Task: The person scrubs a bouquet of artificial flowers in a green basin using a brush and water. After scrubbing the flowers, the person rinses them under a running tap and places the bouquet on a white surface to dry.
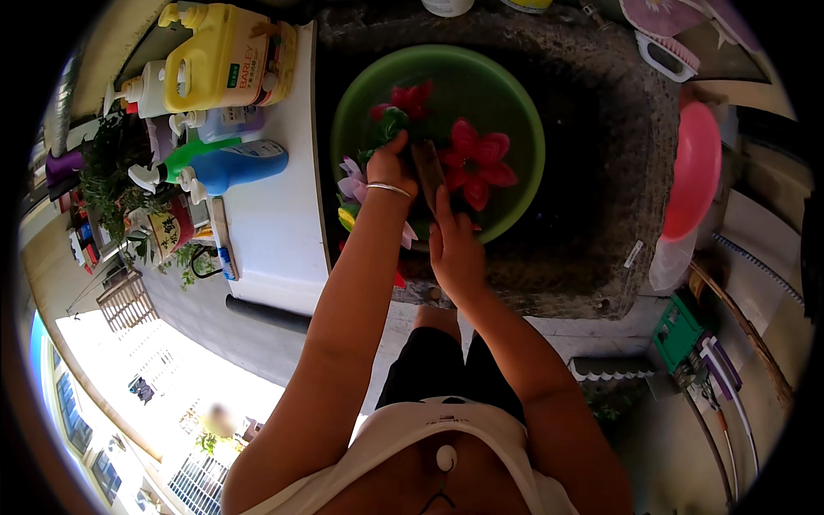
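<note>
A green plastic basin (515, 112) sits in a dark stone sink (618, 172). Artificial flowers lie in it, among them a large red flower (475, 163) and a smaller red one (412, 99). My left hand (390, 167), with a silver bangle on the wrist, is closed around a bunch of flower stems with green leaves at the basin's left side. My right hand (455, 249) grips a brown brush-like tool (427, 170) that points into the basin beside the red flower. Pale purple and yellow flowers (352, 189) hang over the rim under my left wrist.
On the white counter (275, 232) to the left stand a yellow detergent jug (219, 56), a blue bottle (236, 165) and a green spray bottle (184, 159). Potted plants (129, 189) line the ledge. A pink basin (695, 167) leans right of the sink.
</note>
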A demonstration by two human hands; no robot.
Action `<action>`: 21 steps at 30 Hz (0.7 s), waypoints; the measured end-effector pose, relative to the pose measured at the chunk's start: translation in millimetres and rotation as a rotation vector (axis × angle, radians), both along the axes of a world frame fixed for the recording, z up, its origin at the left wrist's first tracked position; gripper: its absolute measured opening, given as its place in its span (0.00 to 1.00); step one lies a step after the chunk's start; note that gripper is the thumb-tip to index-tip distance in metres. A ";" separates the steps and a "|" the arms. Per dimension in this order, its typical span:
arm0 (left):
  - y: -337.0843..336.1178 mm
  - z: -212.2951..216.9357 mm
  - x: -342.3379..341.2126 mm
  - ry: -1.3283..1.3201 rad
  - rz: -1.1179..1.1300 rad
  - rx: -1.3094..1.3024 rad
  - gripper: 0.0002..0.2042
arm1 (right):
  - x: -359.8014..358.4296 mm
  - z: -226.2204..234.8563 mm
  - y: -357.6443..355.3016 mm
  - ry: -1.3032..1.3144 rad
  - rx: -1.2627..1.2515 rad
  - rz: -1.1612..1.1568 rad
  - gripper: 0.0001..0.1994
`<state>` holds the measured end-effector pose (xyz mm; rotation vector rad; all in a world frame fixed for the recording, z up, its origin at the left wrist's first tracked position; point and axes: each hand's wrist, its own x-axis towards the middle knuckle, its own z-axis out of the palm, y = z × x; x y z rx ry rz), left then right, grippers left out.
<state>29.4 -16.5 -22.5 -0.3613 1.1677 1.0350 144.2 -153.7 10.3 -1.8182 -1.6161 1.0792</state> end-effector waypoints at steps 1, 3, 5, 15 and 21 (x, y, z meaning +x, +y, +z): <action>-3.2 -0.7 2.7 0.016 -0.017 0.038 0.13 | 2.7 1.6 18.6 -0.019 -0.056 -0.018 0.31; -7.6 -0.7 12.7 0.048 -0.059 0.122 0.14 | 2.8 -9.1 43.4 -0.027 0.021 -0.101 0.31; -8.7 -1.2 11.5 -0.063 -0.075 0.130 0.14 | 8.0 2.1 36.9 -0.019 -0.096 -0.026 0.31; -61.7 67.4 26.4 0.364 -0.424 0.437 0.20 | 87.4 10.3 33.3 0.313 -0.017 -0.252 0.26; -49.7 127.0 -9.1 0.831 -1.018 0.475 0.15 | 104.3 16.0 59.4 0.315 -0.271 -0.236 0.26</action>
